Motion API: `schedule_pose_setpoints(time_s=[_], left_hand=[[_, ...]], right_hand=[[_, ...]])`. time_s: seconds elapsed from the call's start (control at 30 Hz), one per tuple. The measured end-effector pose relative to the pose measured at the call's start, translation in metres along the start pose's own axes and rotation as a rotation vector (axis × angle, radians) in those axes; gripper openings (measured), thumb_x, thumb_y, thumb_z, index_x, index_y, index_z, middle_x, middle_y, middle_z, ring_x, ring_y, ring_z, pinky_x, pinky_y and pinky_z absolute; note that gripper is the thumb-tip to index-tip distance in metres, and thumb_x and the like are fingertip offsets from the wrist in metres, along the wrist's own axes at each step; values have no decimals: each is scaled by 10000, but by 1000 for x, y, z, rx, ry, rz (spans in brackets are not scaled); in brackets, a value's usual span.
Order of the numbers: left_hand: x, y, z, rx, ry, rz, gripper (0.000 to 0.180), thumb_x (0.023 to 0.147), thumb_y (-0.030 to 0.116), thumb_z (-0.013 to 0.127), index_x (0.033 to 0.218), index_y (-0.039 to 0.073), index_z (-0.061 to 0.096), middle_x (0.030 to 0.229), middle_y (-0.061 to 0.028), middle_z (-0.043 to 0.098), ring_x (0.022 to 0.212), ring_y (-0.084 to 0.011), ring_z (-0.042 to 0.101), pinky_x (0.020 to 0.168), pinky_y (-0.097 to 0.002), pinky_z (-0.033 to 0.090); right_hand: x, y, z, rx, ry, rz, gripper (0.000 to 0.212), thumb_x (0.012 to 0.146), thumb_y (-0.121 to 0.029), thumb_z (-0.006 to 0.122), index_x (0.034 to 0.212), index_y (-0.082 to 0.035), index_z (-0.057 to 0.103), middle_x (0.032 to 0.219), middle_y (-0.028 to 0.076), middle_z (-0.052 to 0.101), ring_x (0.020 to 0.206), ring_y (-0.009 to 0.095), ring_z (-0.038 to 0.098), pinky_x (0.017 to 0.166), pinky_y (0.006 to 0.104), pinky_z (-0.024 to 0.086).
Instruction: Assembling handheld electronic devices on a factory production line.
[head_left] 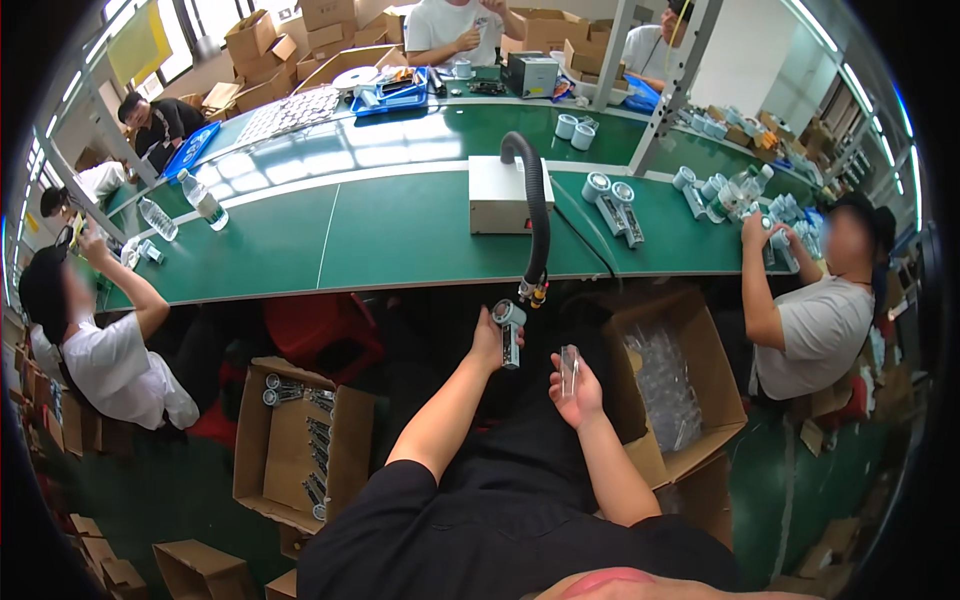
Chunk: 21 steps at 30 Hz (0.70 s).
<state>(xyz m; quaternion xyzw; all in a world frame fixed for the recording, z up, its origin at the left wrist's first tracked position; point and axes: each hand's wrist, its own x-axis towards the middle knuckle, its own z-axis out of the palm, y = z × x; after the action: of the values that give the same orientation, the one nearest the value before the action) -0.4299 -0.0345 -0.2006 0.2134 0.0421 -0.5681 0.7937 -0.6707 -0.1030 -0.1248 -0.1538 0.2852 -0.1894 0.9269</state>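
My left hand (487, 343) is closed around a pale blue device (509, 316) with a round head and a short handle whose dark inside parts lie exposed. In my right hand (577, 394), palm up, a clear plastic cover (569, 368) is held between thumb and fingers. The two hands are apart, in front of the bench edge. Just above the device hangs the brass-tipped nozzle (538, 293) of a black flexible hose (535, 205), which rises from a white box machine (495, 195).
A carton (345, 450) with several similar devices stands on my left; another carton (720, 405), holding clear plastic pieces, is on my right. Two devices (613, 207) lie on the green bench (400, 230). Co-workers sit at left (120, 370) and right (815, 330). Bottles (203, 202) stand at the bench's left.
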Motion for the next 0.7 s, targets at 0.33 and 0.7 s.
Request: schedule_pose_setpoints(time_s=[0.33, 0.7], left_hand=[[-14, 4, 1, 1437, 229, 590, 388, 1083, 341, 633, 1435, 197, 560, 1074, -108, 655, 887, -201, 696, 697, -375, 608], [-92, 49, -3, -162, 115, 79, 475, 1056, 557, 599, 1232, 120, 655, 1064, -104, 697, 817, -174, 676, 684, -309, 586]], right_hand=[[149, 33, -9, 225, 306, 111, 385, 1073, -289, 598, 1397, -96, 521, 1079, 135, 689, 848, 296, 702, 707, 364, 610], [260, 100, 0, 678, 434, 266, 472, 1077, -309, 449, 1388, 42, 508, 1273, 235, 646, 1155, 352, 694, 891, 429, 663]])
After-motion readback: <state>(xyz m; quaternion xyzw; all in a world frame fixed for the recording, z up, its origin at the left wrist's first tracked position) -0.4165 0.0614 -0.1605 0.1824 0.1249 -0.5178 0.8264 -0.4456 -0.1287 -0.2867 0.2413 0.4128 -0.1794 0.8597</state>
